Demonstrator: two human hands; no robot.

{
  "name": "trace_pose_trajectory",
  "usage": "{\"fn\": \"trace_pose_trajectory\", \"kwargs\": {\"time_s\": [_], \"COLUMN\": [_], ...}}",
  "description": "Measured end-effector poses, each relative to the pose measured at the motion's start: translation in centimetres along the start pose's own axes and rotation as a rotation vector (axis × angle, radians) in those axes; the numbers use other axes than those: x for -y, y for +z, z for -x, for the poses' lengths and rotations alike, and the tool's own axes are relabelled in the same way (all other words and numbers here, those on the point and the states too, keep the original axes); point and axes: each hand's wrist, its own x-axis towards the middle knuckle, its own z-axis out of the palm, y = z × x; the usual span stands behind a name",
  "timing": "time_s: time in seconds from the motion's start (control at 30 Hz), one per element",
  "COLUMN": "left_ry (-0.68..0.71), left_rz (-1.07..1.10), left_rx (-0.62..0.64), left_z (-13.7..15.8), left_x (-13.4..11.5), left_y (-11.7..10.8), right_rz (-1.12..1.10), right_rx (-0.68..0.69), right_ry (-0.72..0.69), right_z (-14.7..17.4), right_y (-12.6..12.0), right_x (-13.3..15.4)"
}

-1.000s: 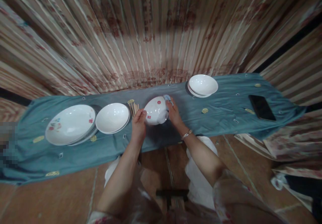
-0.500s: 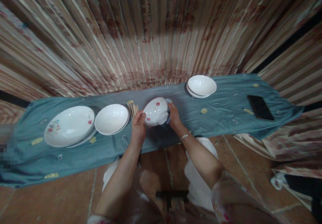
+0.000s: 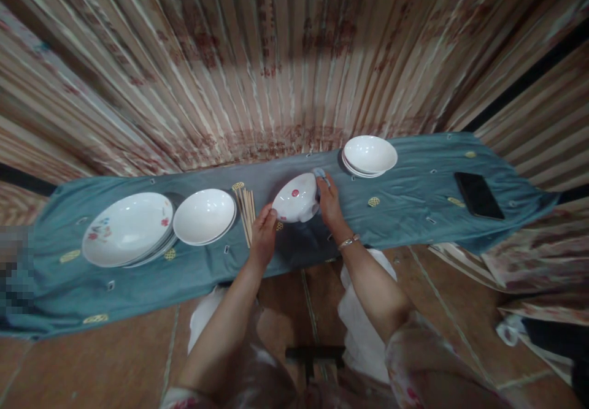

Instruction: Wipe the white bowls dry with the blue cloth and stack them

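A white bowl (image 3: pixel 294 197) with red marks on its outside is held up on its side above the middle of the table. My left hand (image 3: pixel 265 231) pinches its left rim between thumb and fingers. On the bowl's right side, my right hand (image 3: pixel 330 203) presses a light blue cloth (image 3: pixel 321 175) against it; part of the cloth is hidden by the fingers. Just left of my left hand lie several wooden chopsticks (image 3: pixel 246 210). Beyond them sits a small stack of white bowls (image 3: pixel 205 216).
Large floral plates (image 3: pixel 129 228) are stacked at the left. More white bowls (image 3: pixel 370 154) stand stacked at the back right, and a black phone (image 3: pixel 479 195) lies near the right end. A teal cloth (image 3: pixel 405 213) covers the table; curtains (image 3: pixel 294 78) hang behind.
Both hands have shifted a little to the right with the bowl, which has turned slightly. More of the chopsticks shows now. The stacks and the phone stay in place.
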Motion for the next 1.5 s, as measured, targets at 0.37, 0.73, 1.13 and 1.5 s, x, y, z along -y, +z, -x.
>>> {"fn": "trace_pose_trajectory", "kwargs": {"time_s": [0.37,0.73,1.13,1.5], "left_ry": [-0.105,0.107,0.045,-0.033], "left_rz": [0.092,-0.109,-0.062,0.045], "left_rx": [-0.035,-0.093,-0.056,-0.107], "left_z": [-0.2,-0.3,-0.4,-1.2], "left_x": [0.3,-3.3,-3.2,-2.6], "left_y": [0.0,0.6,0.6,0.2], "right_rz": [0.076,0.220,0.350,-0.023], "right_rx": [0.028,0.198,0.340,0.156], "right_ry": [-0.118,-0.282,-0.435,-0.004], "right_z": [1.1,3.1,4.2,1.6], "right_y": [0.4,0.9,1.5,2.0], "right_x": [1.1,3.5,4.6,0.8]}}
